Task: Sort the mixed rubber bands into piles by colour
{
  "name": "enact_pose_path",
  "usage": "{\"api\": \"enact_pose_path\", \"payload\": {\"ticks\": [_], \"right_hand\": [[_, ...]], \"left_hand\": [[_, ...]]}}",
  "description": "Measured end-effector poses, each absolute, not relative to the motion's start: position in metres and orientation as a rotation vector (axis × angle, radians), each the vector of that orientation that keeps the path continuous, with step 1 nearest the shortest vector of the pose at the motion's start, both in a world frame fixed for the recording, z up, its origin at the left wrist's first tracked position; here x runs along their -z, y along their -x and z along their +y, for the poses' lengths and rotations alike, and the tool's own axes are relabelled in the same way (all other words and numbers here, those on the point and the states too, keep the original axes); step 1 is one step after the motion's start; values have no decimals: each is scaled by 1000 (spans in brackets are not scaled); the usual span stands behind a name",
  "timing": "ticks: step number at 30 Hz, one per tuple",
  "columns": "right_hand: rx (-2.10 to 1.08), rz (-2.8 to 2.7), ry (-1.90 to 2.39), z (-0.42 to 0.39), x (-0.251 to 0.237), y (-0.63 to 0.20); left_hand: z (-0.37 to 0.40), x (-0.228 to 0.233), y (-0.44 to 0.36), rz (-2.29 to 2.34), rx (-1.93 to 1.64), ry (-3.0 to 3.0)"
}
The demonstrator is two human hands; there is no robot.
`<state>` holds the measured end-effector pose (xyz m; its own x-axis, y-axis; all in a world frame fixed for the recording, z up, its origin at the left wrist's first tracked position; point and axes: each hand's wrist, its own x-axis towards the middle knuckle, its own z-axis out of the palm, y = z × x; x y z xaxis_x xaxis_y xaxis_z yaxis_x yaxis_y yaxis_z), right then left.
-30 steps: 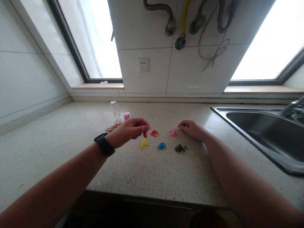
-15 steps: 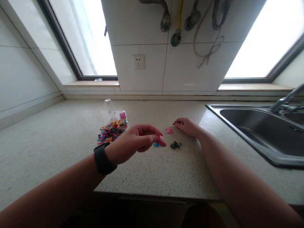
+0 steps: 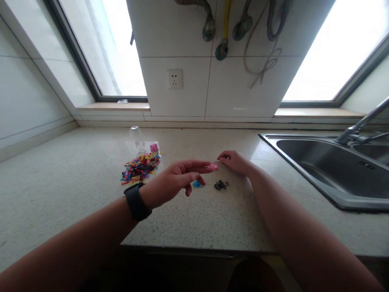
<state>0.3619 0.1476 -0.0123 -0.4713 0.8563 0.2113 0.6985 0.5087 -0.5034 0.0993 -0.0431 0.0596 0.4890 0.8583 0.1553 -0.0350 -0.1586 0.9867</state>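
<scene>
My left hand (image 3: 178, 180), with a black watch (image 3: 135, 200) on the wrist, reaches right over the speckled counter (image 3: 75, 182). Its thumb and forefinger pinch a pink rubber band (image 3: 212, 166) just above the counter. My right hand (image 3: 235, 161) rests on the counter with curled fingers, right beside that pink band, and holds nothing. A small blue pile of bands (image 3: 197, 184) peeks out under my left fingers. A black pile (image 3: 221, 185) lies just right of it. The big mixed pile of coloured bands (image 3: 140, 167) lies to the left, behind my left hand.
A clear glass piece (image 3: 136, 137) and a small pink object (image 3: 154, 147) stand behind the mixed pile. A steel sink (image 3: 304, 160) with a faucet (image 3: 361, 125) fills the right side. A wall socket (image 3: 175, 79) and hanging hoses sit above the counter.
My left hand has moved right from the mixed pile toward my right hand, carrying the pink band. It now hides the red and yellow piles. The view has shifted left.
</scene>
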Motion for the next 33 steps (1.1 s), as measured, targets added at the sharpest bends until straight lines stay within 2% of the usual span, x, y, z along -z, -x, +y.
{"api": "enact_pose_path", "payload": {"ticks": [5, 8, 11, 21, 33], "right_hand": [[-488, -2326, 1263, 146, 12, -361], [-500, -2313, 1267, 144, 11, -360], [-499, -2302, 1253, 144, 11, -360], [-506, -2300, 1288, 137, 5, -359], [-503, -2308, 1267, 137, 5, -360]], "left_hand": [[-19, -36, -102, 1037, -884, -2140], [-6, -29, -108, 1153, -734, -2637], [9, -25, -117, 1200, -562, -2852], [46, -21, -138, 1346, -235, -2973], [32, -35, -120, 1379, -338, -2963]]}}
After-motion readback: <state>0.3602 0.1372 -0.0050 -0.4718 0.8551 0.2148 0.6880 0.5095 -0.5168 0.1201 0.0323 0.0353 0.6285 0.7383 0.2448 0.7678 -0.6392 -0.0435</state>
